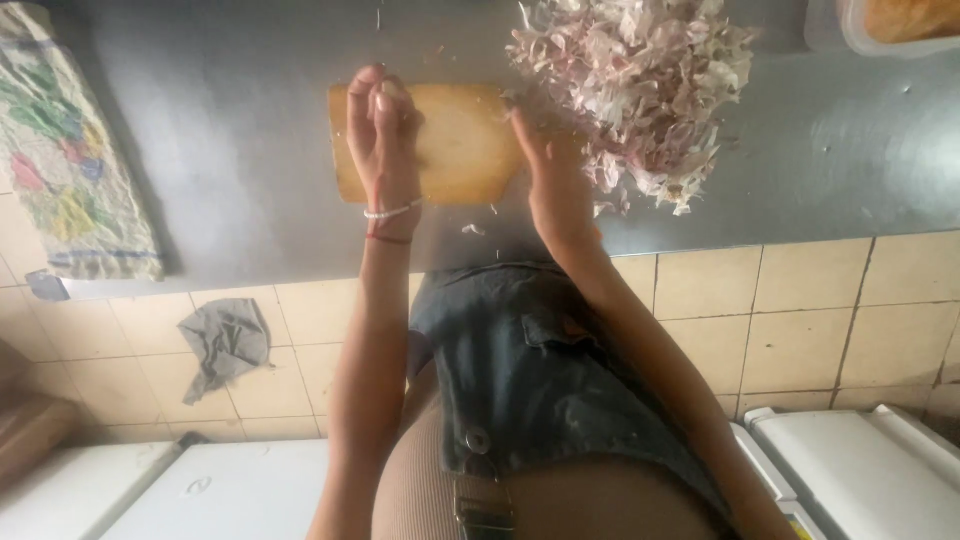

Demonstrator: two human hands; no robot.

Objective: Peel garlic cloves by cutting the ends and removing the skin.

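Note:
A tan wooden cutting board (465,145) lies on a grey metal counter (240,160). My left hand (385,140) rests flat on the board's left part, fingers straight and close together, with nothing in it. A white bead bracelet and a red thread circle that wrist. My right hand (553,180) is at the board's right edge, its back toward me and its fingertips against the edge. It touches a big heap of pale pink and white garlic skins (640,85) just right of the board. Whether those fingers grip anything is hidden.
A colourful patterned cloth (70,150) lies on the counter at far left. A clear plastic tub (895,28) stands at the top right corner. Below the counter edge are beige tiles with a grey rag (225,345), and white lidded boxes (865,470) low at both sides.

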